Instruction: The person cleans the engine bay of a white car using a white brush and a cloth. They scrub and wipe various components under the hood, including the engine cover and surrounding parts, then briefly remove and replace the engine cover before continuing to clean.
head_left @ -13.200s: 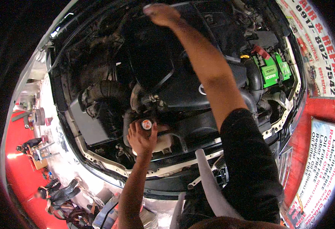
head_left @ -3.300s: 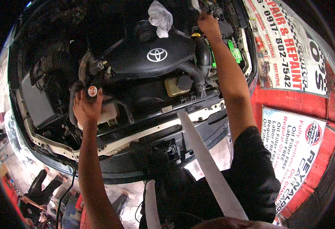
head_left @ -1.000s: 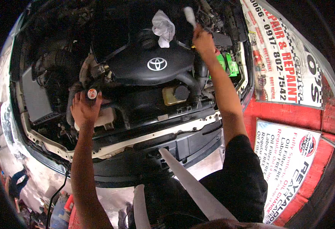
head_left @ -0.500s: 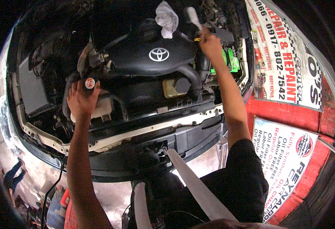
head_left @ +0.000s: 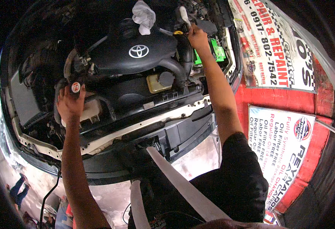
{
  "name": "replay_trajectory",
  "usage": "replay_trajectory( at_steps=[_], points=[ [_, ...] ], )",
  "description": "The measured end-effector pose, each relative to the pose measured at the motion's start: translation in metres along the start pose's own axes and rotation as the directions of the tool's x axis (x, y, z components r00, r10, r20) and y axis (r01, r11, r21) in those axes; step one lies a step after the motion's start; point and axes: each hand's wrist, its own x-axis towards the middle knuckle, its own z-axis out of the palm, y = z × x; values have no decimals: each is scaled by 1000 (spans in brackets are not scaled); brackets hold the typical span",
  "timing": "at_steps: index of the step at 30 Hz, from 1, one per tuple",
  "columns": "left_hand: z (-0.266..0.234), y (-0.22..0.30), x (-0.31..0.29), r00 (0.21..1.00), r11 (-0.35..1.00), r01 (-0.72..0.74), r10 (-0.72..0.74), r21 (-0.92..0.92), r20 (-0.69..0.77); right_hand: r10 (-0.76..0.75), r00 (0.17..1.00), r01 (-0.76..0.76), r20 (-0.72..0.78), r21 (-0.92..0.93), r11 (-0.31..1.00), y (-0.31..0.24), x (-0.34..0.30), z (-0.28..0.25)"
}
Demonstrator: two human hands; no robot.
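Note:
At the left front of the engine bay, my left hand is closed round a dark, round-topped thing with a red-and-white disc on top. Its lower part is hidden by my fingers and palm. Farther off on the right, my right hand grips a tool with a long white end sticking up past the fingers; its exact kind is unclear. Just left of that hand are a yellow cap and a black air hose. A black engine cover lies between my hands.
A crumpled white cloth rests behind the engine cover. Bright green battery parts sit below my right wrist. A yellowish reservoir and pale front crossbar lie nearer. Printed banners hang on the red right side.
The view has shifted, so the engine bay appears farther left. My right hand and the white-ended tool have moved slightly right, away from the yellow cap. My left hand keeps its hold.

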Motion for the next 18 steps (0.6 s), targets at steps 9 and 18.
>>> replay_trajectory(
  at_steps=[9,18],
  points=[
    [-6,-13,-12,997,1000,15,-16,-3,-80,-39,981,27,189,67,997,-81,-89,-24],
    [-9,-11,-7,988,993,104,-110,55,108,-69,981,28,184,218,976,-124,-99,-40]
  ],
)
